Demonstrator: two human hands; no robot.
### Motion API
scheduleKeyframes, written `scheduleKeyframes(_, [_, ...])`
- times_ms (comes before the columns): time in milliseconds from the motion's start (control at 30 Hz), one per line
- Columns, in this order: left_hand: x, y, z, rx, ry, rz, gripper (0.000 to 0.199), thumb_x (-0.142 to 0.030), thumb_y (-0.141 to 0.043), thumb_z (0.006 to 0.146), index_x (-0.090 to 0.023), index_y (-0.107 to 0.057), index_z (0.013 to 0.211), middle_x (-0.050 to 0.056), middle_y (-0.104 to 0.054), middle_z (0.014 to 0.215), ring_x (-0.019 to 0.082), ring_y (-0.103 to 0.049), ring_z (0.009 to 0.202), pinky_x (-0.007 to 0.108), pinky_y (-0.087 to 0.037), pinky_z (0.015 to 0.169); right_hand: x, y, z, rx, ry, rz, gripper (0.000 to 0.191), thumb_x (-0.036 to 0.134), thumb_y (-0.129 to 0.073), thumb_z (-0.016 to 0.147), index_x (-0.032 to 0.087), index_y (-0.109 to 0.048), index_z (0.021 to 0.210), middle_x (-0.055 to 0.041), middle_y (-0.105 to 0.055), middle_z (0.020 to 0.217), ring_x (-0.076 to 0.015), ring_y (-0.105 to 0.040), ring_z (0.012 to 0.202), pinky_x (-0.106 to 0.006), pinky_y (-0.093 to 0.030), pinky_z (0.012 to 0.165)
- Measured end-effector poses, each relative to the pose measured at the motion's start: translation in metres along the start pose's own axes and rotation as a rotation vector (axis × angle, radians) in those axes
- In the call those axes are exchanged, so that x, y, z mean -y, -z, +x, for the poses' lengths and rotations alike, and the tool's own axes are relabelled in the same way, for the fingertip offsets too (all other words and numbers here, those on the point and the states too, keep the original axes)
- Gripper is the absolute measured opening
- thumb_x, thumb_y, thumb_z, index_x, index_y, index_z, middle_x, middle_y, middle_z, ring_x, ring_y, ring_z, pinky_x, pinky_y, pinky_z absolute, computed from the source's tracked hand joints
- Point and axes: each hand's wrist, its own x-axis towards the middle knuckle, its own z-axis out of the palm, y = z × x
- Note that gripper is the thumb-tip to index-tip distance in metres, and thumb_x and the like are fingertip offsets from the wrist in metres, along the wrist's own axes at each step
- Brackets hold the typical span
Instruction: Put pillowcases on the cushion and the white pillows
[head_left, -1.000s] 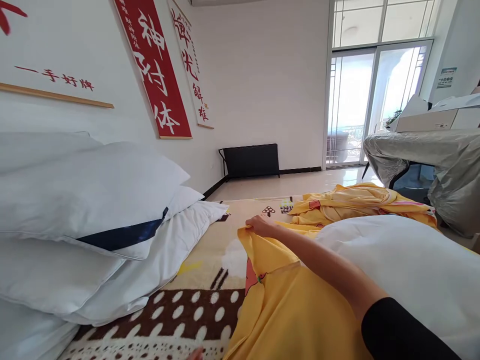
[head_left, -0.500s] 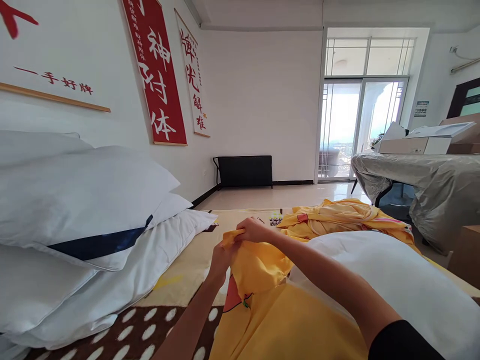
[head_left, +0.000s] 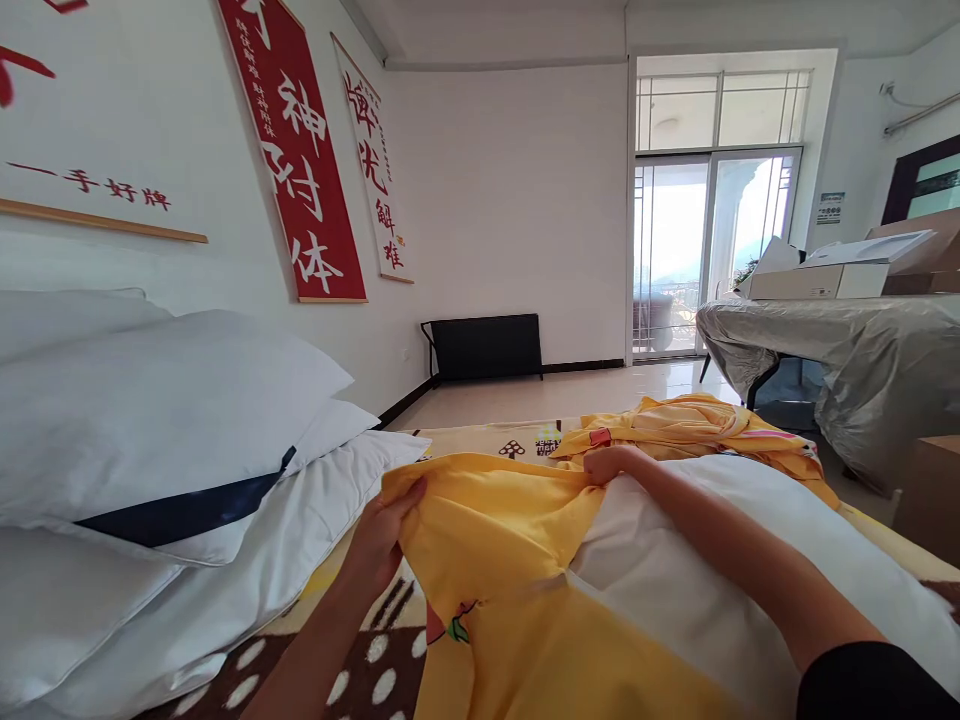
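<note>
A yellow pillowcase [head_left: 502,520] is stretched between my two hands, its near part spreading toward me over the bed. My left hand [head_left: 388,525] grips its left corner, thumb on top. The right hand [head_left: 611,463] is closed on the cloth's far right edge. Below the left hand, a red and green printed patch shows on the fabric. A white pillow [head_left: 795,540] lies under my right forearm, its left part partly covered by the yellow cloth.
White pillows [head_left: 187,400] are stacked on the left. Crumpled yellow bedding [head_left: 690,425] lies at the far right of the patterned blanket [head_left: 465,440]. Behind it, a plastic-covered table [head_left: 862,340] bears open boxes [head_left: 817,280]. A black folded panel [head_left: 487,347] stands by the wall.
My hands were together on the bunched cloth and have moved apart, left hand leftward and right hand rightward. The yellow cloth's edge is now pulled wide between them. The view has shifted slightly.
</note>
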Motion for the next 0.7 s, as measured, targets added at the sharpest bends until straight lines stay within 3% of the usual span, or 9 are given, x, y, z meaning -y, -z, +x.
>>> scheduleKeyframes(133, [-0.001, 0.015, 0.005, -0.040, 0.057, -0.047, 0.018, -0.014, -0.064, 0.076, -0.012, -0.064, 0.093, 0.008, -0.071, 0.077, 0.021, -0.068, 0.063, 0.030, -0.057, 0.058, -0.034, 0.006, -0.029, -0.020, -0.031, -0.014, 0.020, 0.032, -0.059, 0.090, 0.012, -0.063, 0.089, -0.0022, -0.064, 0.087, -0.0131, -0.061, 0.076, -0.031, -0.051, 0.072])
scheduleKeyframes(233, [-0.003, 0.022, 0.004, -0.050, 0.102, -0.079, 0.019, -0.014, -0.064, 0.078, -0.012, -0.064, 0.097, 0.008, -0.072, 0.081, 0.019, -0.068, 0.064, 0.028, -0.058, 0.057, -0.036, 0.006, -0.052, -0.163, -0.034, -0.028, 0.017, 0.026, -0.053, 0.090, 0.013, -0.063, 0.087, -0.0061, -0.064, 0.090, -0.0154, -0.060, 0.080, -0.031, -0.047, 0.073])
scheduleKeyframes(333, [-0.010, 0.018, -0.001, -0.041, 0.138, -0.075, 0.017, -0.013, -0.063, 0.079, -0.013, -0.065, 0.095, 0.008, -0.072, 0.081, 0.020, -0.068, 0.062, 0.029, -0.058, 0.054, -0.011, -0.002, -0.069, -0.255, 0.075, -0.019, 0.018, 0.030, -0.058, 0.085, 0.017, -0.064, 0.096, -0.0072, -0.066, 0.100, -0.0180, -0.060, 0.088, -0.028, -0.044, 0.075])
scheduleKeyframes(433, [-0.020, 0.004, -0.007, -0.037, 0.196, -0.084, 0.013, -0.013, -0.059, 0.081, -0.013, -0.065, 0.093, 0.010, -0.071, 0.078, 0.022, -0.067, 0.061, 0.031, -0.057, 0.054, 0.029, -0.020, -0.074, -0.305, 0.184, -0.009, 0.041, 0.039, -0.066, 0.077, 0.026, -0.059, 0.115, -0.0051, -0.064, 0.113, -0.0218, -0.059, 0.103, -0.028, -0.042, 0.083])
scheduleKeyframes(567, [-0.034, -0.018, -0.020, -0.026, 0.203, -0.063, 0.012, -0.015, -0.061, 0.080, -0.011, -0.066, 0.090, 0.010, -0.070, 0.075, 0.020, -0.066, 0.056, 0.030, -0.056, 0.052, 0.068, -0.040, -0.056, -0.412, 0.049, 0.001, 0.039, 0.031, -0.058, 0.081, 0.021, -0.056, 0.119, -0.0127, -0.066, 0.109, -0.0273, -0.061, 0.098, -0.032, -0.043, 0.077])
scheduleKeyframes(700, [-0.042, -0.020, -0.038, 0.016, 0.138, -0.031, 0.018, -0.014, -0.066, 0.075, -0.013, -0.067, 0.093, 0.008, -0.071, 0.078, 0.018, -0.066, 0.060, 0.026, -0.057, 0.055, 0.061, -0.042, -0.039, -0.489, -0.080, 0.043, 0.029, 0.023, -0.048, 0.085, 0.019, -0.058, 0.112, -0.0115, -0.068, 0.100, -0.0245, -0.063, 0.090, -0.029, -0.042, 0.071])
